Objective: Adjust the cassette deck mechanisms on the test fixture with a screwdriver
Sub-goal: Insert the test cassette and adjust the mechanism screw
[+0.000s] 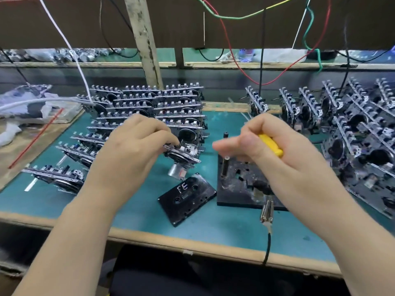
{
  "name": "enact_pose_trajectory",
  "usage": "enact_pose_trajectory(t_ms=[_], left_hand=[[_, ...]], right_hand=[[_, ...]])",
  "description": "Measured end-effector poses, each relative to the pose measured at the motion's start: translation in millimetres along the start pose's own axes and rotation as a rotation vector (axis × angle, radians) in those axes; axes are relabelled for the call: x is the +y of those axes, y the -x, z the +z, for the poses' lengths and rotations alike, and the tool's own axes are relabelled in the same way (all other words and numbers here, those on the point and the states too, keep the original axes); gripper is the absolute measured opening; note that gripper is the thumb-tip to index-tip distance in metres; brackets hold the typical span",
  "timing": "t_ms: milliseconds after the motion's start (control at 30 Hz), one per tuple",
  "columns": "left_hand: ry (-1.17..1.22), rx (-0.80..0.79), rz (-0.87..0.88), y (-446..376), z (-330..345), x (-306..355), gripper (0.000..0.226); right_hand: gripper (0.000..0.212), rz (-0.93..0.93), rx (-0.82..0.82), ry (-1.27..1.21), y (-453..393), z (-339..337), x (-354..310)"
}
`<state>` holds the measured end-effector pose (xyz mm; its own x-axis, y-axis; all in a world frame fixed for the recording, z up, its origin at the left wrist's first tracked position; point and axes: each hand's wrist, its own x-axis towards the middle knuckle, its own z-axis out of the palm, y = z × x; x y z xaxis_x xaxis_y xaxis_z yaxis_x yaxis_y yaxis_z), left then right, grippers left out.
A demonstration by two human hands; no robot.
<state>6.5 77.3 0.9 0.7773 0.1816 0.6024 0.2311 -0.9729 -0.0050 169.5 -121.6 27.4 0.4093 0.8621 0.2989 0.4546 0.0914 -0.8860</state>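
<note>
- Left hand (136,144): fingers curled over the edge of one cassette deck mechanism (182,153), gripping it tilted above the green mat (136,210), just in front of the stack of mechanisms (145,107) at left.
- Right hand (275,144): clenched round the yellow screwdriver handle (271,145); thumb and forefinger extend toward the left. The blade is hidden, so its direction cannot be told.
- Test fixture (239,186): black plate with upright posts, lying on the mat below the right hand. No mechanism sits on it at present.
- Black cassette (187,198) marked "FE" lies flat on the mat between the held mechanism and the fixture's near-left corner.
- Clip lead (266,212) rests at the fixture's front edge, cable trailing off the bench.
- More mechanisms (350,133) stand in rows at right.
- Judged step: transfer of the held unit toward the fixture; adjustment not yet begun.
- Risks: the grip is on one edge only, so the unit may swing and strike a fixture post or miss its seating. The motor can hanging beneath may catch the cassette. The screwdriver hand is over the fixture, so the hidden blade could foul the incoming unit. The clip lead could be dragged loose by the wrist.
</note>
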Motion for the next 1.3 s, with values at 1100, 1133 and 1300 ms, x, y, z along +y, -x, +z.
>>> enact_pose_trajectory(t_ms=[1100,1133,1300], left_hand=[[0.349,-0.721,-0.294,-97,59,28,0.131],[0.329,-0.733,-0.292,-99,60,29,0.130],[0.321,-0.746,-0.303,-101,59,32,0.125]], right_hand=[[0.066,0.131,-0.400,0.820,-54,-78,62],[0.069,0.164,-0.409,0.854,-54,-84,61],[0.076,0.250,-0.422,0.950,-56,-108,57]])
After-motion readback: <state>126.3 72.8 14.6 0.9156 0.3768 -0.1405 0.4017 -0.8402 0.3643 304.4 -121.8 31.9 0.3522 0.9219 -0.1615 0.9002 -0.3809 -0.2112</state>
